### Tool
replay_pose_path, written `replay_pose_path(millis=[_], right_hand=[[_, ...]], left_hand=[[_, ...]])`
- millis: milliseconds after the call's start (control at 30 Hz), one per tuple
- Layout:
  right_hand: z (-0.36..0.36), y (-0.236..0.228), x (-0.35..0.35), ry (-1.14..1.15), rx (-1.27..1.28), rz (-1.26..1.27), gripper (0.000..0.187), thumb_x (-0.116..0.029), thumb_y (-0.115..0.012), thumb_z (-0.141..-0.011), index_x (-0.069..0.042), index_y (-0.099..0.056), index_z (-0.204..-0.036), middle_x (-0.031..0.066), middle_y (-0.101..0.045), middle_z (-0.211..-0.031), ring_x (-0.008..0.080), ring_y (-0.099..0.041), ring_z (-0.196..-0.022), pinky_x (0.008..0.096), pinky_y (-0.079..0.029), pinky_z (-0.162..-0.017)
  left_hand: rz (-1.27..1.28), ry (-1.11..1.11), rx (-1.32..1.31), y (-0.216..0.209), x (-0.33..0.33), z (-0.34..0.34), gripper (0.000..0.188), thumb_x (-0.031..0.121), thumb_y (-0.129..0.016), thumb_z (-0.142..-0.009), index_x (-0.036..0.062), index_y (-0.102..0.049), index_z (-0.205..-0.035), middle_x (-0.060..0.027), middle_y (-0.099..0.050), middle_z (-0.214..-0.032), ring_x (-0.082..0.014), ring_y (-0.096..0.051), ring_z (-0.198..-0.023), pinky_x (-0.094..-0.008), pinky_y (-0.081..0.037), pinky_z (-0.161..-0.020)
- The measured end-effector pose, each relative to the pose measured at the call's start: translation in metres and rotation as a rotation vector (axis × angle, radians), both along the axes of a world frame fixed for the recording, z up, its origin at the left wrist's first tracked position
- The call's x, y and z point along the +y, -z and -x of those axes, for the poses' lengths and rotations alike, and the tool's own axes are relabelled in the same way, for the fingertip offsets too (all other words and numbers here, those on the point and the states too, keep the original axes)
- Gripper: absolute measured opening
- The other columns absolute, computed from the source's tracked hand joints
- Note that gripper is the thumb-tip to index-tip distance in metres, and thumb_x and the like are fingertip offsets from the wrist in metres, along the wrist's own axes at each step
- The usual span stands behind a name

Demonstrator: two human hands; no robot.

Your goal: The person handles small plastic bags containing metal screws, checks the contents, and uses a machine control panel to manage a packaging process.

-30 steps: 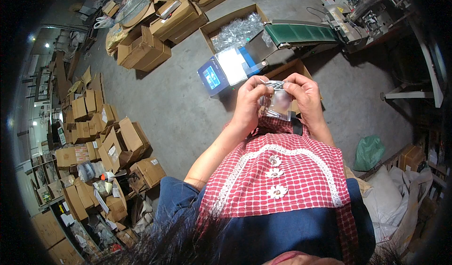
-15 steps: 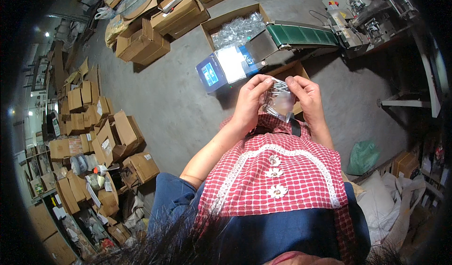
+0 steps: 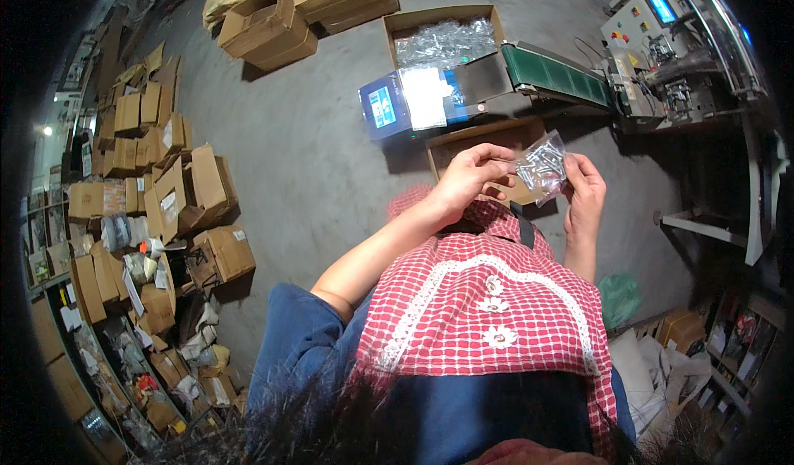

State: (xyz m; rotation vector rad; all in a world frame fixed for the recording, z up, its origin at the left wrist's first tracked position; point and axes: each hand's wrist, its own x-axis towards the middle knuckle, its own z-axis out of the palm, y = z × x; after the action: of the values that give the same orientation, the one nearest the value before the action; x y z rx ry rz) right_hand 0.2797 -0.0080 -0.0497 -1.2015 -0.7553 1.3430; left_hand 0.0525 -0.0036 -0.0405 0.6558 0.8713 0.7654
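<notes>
Both hands pinch a small clear bag of screws: the left hand grips its left edge, the right hand its right side. The bag hangs between them, just above an open cardboard box, near the scale.

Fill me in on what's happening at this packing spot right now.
A person in a red checked top holds a small clear bag of metal screws up in front of them with both bare hands. The left hand pinches the bag's left edge, and the right hand supports its right side. Below the hands sits an open cardboard box. Beyond it are a scale with a blue screen, a green conveyor belt and another box of filled clear bags.
</notes>
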Motion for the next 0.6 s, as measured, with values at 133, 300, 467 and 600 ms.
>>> replay_pose_path(millis=[133,300,467,600], right_hand=[[0.001,0.011,-0.011,0.006,-0.024,0.067,0.015,-0.008,-0.064,-0.093,0.002,-0.063,-0.105,0.0055,-0.069,-0.095,0.0092,-0.064,-0.080,0.0228,-0.053,-0.071],[0.022,0.016,-0.025,-0.147,-0.039,0.164,0.026,-0.007,-0.065,-0.089,-0.001,-0.057,-0.113,0.0068,-0.067,-0.095,0.0117,-0.066,-0.080,0.0243,-0.054,-0.071],[0.043,0.009,-0.034,-0.271,-0.082,0.212,0.033,-0.005,-0.069,-0.087,0.000,-0.055,-0.116,0.0077,-0.066,-0.102,0.0122,-0.065,-0.085,0.0250,-0.055,-0.072],[0.053,0.007,-0.038,-0.264,-0.123,0.292,0.033,-0.005,-0.068,-0.089,0.001,-0.055,-0.119,0.0074,-0.066,-0.106,0.0120,-0.064,-0.092,0.0261,-0.054,-0.077]], left_hand=[[0.019,0.028,-0.012,0.016,-0.006,0.000,0.045,0.011,-0.062,-0.094,-0.0018,-0.047,-0.135,-0.0129,-0.062,-0.118,-0.0174,-0.065,-0.101,-0.0259,-0.056,-0.074],[0.019,0.026,0.105,0.030,-0.010,0.004,0.062,0.014,-0.068,-0.092,0.0001,-0.036,-0.143,-0.0121,-0.058,-0.123,-0.0154,-0.059,-0.099,-0.0282,-0.052,-0.075],[0.016,0.053,0.071,0.033,-0.016,0.006,0.064,0.013,-0.067,-0.093,0.0005,-0.033,-0.145,-0.0131,-0.055,-0.123,-0.0179,-0.058,-0.104,-0.0307,-0.051,-0.080],[0.036,0.093,0.028,0.050,-0.019,0.008,0.071,0.016,-0.068,-0.094,0.0020,-0.026,-0.150,-0.0156,-0.052,-0.128,-0.0227,-0.057,-0.114,-0.0363,-0.053,-0.089]])
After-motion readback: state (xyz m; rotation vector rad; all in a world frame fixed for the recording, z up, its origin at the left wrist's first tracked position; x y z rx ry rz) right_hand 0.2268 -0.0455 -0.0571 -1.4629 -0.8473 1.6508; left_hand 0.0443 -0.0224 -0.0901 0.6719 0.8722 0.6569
